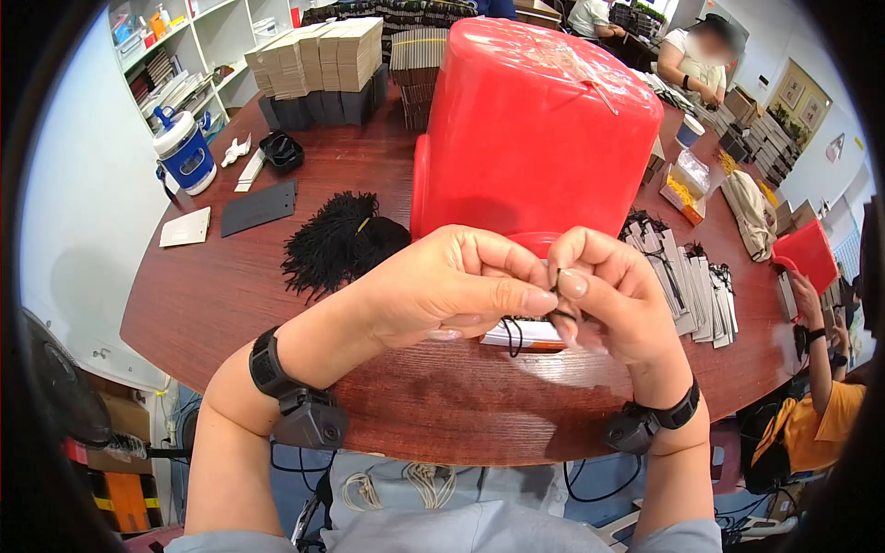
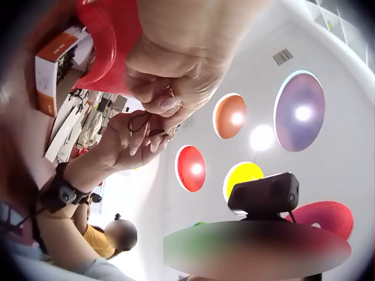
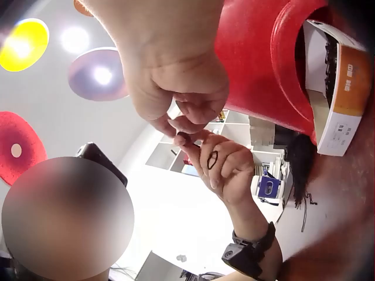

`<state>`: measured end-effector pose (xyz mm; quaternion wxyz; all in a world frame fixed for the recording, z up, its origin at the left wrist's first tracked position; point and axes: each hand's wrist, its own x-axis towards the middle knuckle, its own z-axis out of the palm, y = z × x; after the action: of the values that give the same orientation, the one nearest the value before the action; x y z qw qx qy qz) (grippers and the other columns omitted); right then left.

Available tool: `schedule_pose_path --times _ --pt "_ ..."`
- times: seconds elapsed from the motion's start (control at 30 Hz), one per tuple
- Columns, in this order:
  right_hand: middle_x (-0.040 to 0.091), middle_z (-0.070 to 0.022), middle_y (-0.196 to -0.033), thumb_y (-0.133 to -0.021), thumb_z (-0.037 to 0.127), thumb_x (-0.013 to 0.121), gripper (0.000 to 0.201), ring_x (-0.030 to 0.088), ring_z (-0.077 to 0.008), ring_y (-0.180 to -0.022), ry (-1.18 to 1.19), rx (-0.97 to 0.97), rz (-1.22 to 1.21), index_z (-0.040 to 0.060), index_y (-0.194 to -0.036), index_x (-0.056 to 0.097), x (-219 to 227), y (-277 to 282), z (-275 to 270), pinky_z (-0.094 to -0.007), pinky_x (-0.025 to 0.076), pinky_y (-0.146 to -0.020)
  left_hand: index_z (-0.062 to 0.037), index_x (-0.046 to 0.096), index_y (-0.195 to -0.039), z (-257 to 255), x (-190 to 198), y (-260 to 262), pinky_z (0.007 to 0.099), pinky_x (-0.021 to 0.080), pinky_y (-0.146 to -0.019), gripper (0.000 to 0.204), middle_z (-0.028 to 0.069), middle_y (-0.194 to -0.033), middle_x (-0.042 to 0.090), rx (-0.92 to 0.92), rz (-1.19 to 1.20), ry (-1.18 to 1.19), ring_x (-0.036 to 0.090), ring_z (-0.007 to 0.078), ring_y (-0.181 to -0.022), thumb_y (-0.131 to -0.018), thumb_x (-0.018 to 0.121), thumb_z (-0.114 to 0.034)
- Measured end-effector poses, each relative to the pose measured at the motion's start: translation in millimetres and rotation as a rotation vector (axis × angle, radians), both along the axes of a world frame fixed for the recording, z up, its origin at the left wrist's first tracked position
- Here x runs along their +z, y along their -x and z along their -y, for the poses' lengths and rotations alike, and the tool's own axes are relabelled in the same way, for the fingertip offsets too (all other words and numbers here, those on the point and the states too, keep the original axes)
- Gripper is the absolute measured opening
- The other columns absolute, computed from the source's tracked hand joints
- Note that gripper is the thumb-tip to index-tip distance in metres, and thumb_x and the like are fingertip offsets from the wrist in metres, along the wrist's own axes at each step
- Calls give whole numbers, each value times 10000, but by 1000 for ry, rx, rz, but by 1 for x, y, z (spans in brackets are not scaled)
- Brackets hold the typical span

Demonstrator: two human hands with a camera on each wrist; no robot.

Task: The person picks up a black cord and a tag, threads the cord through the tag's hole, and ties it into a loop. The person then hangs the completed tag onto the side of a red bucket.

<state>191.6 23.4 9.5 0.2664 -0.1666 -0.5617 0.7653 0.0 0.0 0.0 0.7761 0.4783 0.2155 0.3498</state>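
Note:
In front of the red bin, my left hand [image 1: 461, 281] and right hand [image 1: 613, 300] meet at the fingertips. Both pinch a thin black cord [image 1: 559, 313] between thumb and forefinger. A small loop of the cord [image 3: 212, 160] hangs by the left fingers in the right wrist view. The left wrist view shows the cord loop [image 2: 139, 122] against the right hand's fingers. Part of the cord is hidden by the fingertips. Below the hands, an orange and white box [image 3: 345, 88] with black things inside sits at the bin's mouth.
The large red plastic bin [image 1: 535, 129] stands mid-table. Left of it lies a bundle of black cords [image 1: 323, 249]; right of it, pale strips with black cords [image 1: 696, 295]. Farther back are stacked cards [image 1: 318, 60] and a blue-white jug [image 1: 187, 152]. Other people sit around.

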Motion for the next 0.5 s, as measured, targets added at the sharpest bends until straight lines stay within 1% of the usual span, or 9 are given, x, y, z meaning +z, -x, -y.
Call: schedule_pose_path --times 0.07,0.1,0.17,0.23,0.3,0.33,0.4,0.43,0.5 --pt "539 -34 -747 -795 79 532 185 498 -55 -646 -98 -34 -70 36 -950 439 1 -1 -3 -144 338 -525 -4 547 -825 3 5 -3 154 228 -334 79 -12 -573 511 154 -38 2 348 5 -377 -765 566 -51" --pt "539 -34 -747 -795 79 532 185 498 -55 -646 -101 -34 -62 36 -950 439 1 -2 -4 -144 338 -525 -4 547 -825 3 6 -6 154 228 -334 79 -12 -573 511 153 -29 0 348 5 -377 -765 566 -51" --pt "532 -30 -766 -779 41 541 174 500 -58 -673 -196 -145 -139 39 -927 449 0 0 -5 -157 356 -561 -6 545 -821 5 9 -7 153 224 -334 75 -22 -558 496 215 -155 -69 347 2 -381 -765 566 -52" --pt "527 -27 -784 -770 27 548 172 501 -60 -684 -196 -156 -155 42 -911 451 -1 1 -6 -167 370 -587 -7 543 -821 6 10 -8 151 225 -336 74 -24 -553 492 219 -165 -94 344 1 -380 -767 564 -54" --pt "521 -24 -827 -776 34 545 194 502 -56 -689 -191 -189 -118 31 -947 451 -1 -1 -7 -164 375 -611 -4 546 -824 8 11 -9 152 219 -334 83 -25 -556 494 291 -197 -141 334 -1 -374 -770 565 -64" --pt "521 -24 -827 -776 34 545 194 502 -56 -689 -191 -189 -119 31 -947 451 -1 2 -6 -164 375 -611 -4 546 -824 8 11 -9 152 219 -334 83 -25 -556 494 291 -198 -141 334 -1 -374 -770 565 -64" --pt "496 -6 -802 -737 47 597 189 456 -35 -625 -446 -487 35 34 -906 512 1 7 -3 -148 342 -547 13 551 -832 10 10 -10 149 295 -378 83 -13 -588 522 408 -280 -305 404 5 -436 -768 558 -39" --pt "496 -6 -802 -737 47 597 189 456 -35 -625 -445 -487 35 34 -906 512 0 7 -3 -148 342 -547 13 551 -832 9 4 -12 149 295 -378 83 -13 -588 522 408 -281 -305 404 5 -436 -768 558 -39" --pt "461 9 -763 -672 53 654 172 376 -21 -548 -1086 -642 277 46 -823 573 -3 4 -3 -147 280 -469 25 557 -844 8 -10 -18 156 367 -456 93 -1 -620 545 627 -317 -681 468 17 -536 -756 557 -6"
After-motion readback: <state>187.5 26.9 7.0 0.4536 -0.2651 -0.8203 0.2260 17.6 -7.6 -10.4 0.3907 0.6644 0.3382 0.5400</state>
